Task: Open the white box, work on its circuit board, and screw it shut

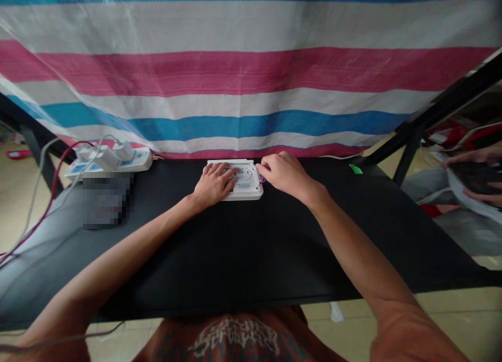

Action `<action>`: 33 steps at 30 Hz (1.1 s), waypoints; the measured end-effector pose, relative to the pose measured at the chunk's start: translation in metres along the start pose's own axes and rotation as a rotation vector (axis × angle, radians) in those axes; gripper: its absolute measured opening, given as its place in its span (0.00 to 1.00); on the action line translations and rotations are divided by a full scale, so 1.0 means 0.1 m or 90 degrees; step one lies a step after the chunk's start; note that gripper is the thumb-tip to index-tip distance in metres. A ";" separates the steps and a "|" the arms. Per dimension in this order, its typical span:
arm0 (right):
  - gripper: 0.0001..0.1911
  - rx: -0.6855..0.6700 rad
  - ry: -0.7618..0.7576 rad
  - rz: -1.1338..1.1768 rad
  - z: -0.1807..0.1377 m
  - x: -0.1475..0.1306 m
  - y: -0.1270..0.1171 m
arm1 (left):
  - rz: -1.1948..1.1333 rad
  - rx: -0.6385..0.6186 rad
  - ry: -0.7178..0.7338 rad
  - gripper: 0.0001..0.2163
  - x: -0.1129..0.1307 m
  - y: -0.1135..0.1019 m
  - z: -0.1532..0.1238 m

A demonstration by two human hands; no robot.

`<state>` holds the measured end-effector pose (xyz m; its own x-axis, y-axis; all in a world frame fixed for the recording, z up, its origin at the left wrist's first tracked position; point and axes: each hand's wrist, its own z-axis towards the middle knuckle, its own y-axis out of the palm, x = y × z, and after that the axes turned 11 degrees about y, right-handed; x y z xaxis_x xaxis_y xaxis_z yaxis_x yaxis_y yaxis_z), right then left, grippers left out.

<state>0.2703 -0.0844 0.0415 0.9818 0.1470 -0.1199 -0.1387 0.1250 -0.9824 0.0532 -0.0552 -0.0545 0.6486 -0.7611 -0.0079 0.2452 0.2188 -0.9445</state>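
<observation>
A flat white rectangular case (243,194) with grey patterned areas on its face lies near the table's back edge. My left hand (215,185) rests palm down on its left half, fingers spread, pressing against the surface. At the right end of the case my right hand (283,174) is closed, thumb and fingers pinched together. A small pinkish-purple thing (261,179) shows just below those fingertips, against the case's right edge. Too little of it is visible to name it. My fingers cover part of the case's left side.
A white power strip (141,159) with plugged-in chargers and cables stands at the back left, beside a pixelated dark object (105,200). A green scrap (355,169) lies on the black table (235,257) at right. Behind hangs a striped sheet (235,69). Another person's hands (476,155) appear far right.
</observation>
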 end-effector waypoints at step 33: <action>0.09 -0.089 -0.059 0.001 -0.07 0.06 -0.12 | 0.008 0.019 0.005 0.20 -0.01 0.03 -0.01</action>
<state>0.2788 -0.0924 0.0519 0.9645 0.2383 -0.1140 -0.1145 -0.0119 -0.9934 0.0528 -0.0544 -0.0578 0.6461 -0.7629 -0.0232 0.2582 0.2471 -0.9340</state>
